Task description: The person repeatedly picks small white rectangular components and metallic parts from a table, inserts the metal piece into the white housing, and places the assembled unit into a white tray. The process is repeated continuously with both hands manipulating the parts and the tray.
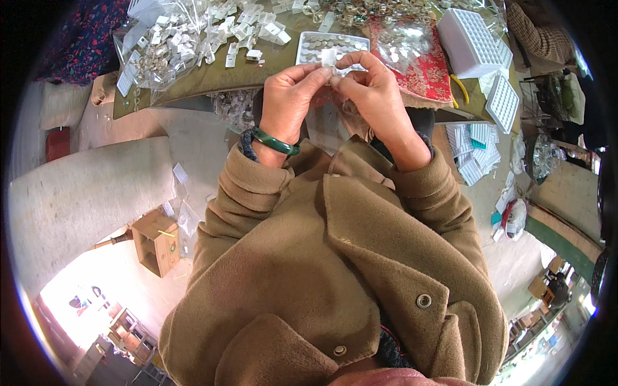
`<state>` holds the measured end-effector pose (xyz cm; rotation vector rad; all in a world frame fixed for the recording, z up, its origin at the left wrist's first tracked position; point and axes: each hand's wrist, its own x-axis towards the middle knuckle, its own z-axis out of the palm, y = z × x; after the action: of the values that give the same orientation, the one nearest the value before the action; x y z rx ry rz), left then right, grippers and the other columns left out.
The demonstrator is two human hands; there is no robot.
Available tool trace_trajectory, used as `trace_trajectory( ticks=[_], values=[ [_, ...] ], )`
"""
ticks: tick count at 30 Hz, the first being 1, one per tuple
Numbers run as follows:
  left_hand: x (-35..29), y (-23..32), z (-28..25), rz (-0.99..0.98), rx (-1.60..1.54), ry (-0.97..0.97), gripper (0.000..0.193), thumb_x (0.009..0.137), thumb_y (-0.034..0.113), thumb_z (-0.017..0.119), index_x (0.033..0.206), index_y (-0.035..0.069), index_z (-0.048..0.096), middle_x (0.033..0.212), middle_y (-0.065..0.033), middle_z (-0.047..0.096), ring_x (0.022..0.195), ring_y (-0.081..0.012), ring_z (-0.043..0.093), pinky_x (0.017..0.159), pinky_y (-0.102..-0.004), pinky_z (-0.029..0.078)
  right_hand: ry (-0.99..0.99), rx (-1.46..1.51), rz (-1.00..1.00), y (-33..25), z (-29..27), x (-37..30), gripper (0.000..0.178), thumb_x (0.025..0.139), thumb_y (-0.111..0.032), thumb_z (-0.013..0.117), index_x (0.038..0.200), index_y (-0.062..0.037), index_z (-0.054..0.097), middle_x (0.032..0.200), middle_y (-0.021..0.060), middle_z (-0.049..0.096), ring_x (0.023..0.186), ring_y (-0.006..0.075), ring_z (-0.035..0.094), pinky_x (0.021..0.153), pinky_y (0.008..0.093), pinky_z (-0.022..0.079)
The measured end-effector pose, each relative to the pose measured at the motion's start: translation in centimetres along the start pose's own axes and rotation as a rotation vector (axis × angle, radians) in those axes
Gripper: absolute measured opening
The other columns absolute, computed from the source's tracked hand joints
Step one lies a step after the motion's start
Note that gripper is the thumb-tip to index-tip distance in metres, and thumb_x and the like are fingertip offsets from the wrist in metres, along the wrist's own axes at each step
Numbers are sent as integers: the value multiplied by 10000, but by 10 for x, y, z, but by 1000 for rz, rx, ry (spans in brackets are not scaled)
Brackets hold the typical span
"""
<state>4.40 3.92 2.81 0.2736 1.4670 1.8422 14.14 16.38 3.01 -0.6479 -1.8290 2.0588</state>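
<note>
My left hand [286, 101] and my right hand [376, 96] meet above the near edge of the table, both closed in a pinch. Between their fingertips is a small white card [329, 56], its upper part standing out above the fingers. Whatever else the fingertips grip at its lower end is too small and covered to make out. Just behind my fingers lies a shallow white tray [300, 54] holding many small round greyish pieces. A dark green bangle [275, 141] circles my left wrist.
Loose white cards [241, 29] and a clear plastic bag [161, 55] cover the table's left. Rightward lie a red patterned cloth [432, 76], a yellow-handled tool [461, 87] and stacked white trays [460, 48]. More trays [473, 151] sit below. A cardboard box [154, 241] stands on the floor.
</note>
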Motion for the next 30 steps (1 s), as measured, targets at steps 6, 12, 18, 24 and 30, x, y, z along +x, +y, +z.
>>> trace_trajectory(
  ticks=[6,12,18,24,30],
  values=[
    [-3,3,-12,0,151,34,209,925,195,636,1028,20,685,916,-38,703,731,-71,658,503,-181,412,-75,132,-2,2,2,-1,201,860,-1,585,1058,-22,561,828,20,608,790,87,572,731,223,452],
    [-1,12,-24,-224,-298,-52,219,950,158,594,1119,23,624,1009,-81,696,545,17,466,435,-128,332,-113,322,-31,16,2,3,138,862,7,583,988,-46,557,801,21,621,757,83,582,715,229,454],
    [6,13,-34,-462,-709,-78,250,975,139,556,1185,5,557,1116,-112,664,577,21,542,416,-111,413,-17,268,-94,25,8,7,161,838,-15,670,969,-37,578,712,-22,593,657,42,515,609,208,406],
    [8,6,-43,-504,-714,-40,281,975,152,561,1200,-17,565,1093,-116,674,760,-50,680,513,-135,536,-18,-3,-241,31,10,5,156,859,-84,699,967,-24,602,736,-27,604,689,28,520,597,202,422],
    [-5,-15,-58,-422,-390,-21,322,982,206,561,1194,-36,589,1071,-118,680,868,-102,691,647,-178,583,-84,-204,-34,39,5,-13,163,885,-130,663,970,10,666,805,51,672,725,85,584,658,264,490]
  ],
)
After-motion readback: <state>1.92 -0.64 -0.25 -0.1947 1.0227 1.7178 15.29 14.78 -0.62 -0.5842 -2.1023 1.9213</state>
